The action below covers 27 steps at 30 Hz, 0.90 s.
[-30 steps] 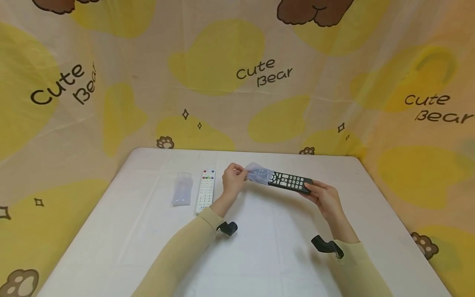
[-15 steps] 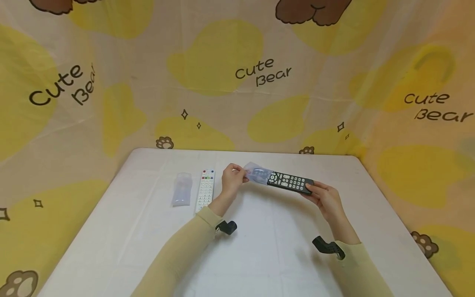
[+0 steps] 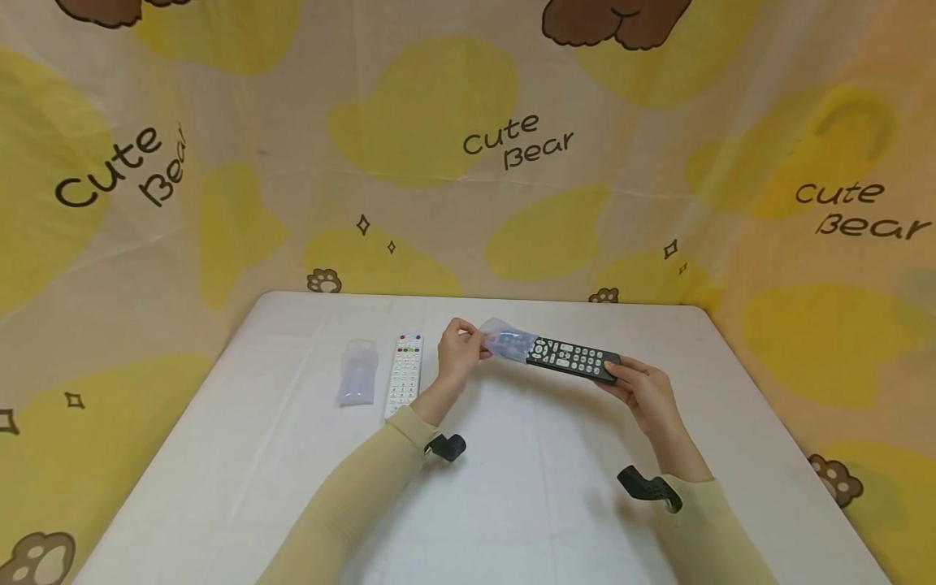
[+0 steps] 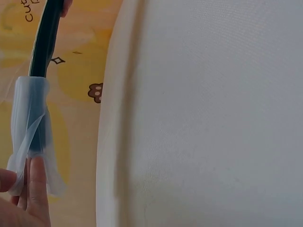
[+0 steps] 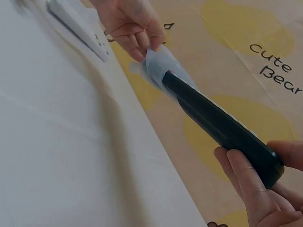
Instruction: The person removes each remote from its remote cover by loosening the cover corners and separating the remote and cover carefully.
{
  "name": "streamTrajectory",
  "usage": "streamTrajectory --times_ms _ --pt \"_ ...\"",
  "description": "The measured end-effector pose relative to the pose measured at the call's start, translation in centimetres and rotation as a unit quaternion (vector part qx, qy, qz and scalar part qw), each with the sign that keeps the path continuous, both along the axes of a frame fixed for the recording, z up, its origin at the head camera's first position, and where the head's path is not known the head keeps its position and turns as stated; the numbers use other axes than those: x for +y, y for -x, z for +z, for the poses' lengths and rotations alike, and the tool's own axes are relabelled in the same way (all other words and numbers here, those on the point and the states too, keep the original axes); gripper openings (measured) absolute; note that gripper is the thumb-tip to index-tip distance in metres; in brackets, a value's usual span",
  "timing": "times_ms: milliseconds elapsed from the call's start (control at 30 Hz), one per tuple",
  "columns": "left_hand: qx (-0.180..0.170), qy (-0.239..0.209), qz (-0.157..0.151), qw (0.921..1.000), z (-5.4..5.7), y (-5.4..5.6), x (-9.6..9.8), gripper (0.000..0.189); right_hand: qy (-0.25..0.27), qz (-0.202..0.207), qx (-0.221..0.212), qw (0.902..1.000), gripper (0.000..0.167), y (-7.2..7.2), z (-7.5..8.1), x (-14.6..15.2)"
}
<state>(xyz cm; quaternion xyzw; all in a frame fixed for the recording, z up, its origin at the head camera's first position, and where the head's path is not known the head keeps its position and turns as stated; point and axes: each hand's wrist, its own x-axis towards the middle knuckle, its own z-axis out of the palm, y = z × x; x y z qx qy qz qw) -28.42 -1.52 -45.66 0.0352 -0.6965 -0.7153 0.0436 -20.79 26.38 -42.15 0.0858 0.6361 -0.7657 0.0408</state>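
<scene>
A black remote control point(image 3: 574, 357) with pale buttons is held above the white table, its left part inside a translucent plastic sleeve point(image 3: 508, 341). My right hand point(image 3: 643, 394) grips the bare right end, thumb on the button side and fingers beneath, as the right wrist view shows. At the sleeve's far end, my left hand point(image 3: 461, 353) pinches the loose film between thumb and fingers. In the left wrist view, the sleeve point(image 4: 31, 118) covers the remote's lower end, and the left fingertips lie right at that end.
A white remote control point(image 3: 405, 374) lies on the white table point(image 3: 526, 496), just left of the left forearm. Beside it lies another translucent sleeve point(image 3: 358, 374), flat. A patterned yellow cloth point(image 3: 439, 122) hangs behind the table and at its sides.
The right hand and the black remote have shifted very slightly to the right. Film at the left hand has spread a little; both grips stay the same.
</scene>
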Motion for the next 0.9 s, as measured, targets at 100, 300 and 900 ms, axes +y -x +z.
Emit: streamTrajectory --times_ms 100,300,900 --pt "0.008 0.009 -0.001 0.9999 0.05 -0.03 -0.02 0.013 0.001 0.002 0.000 1.0000 0.062 -0.05 0.01 0.00" --pt "0.008 0.024 0.000 0.9997 0.18 -0.10 -0.10 0.013 0.001 0.003 -0.003 1.0000 0.061 -0.09 0.01 -0.10" --pt "0.004 0.044 0.023 0.9988 0.09 0.12 -0.62 0.008 -0.012 -0.003 -0.008 0.9999 0.062 -0.49 0.15 -0.41"
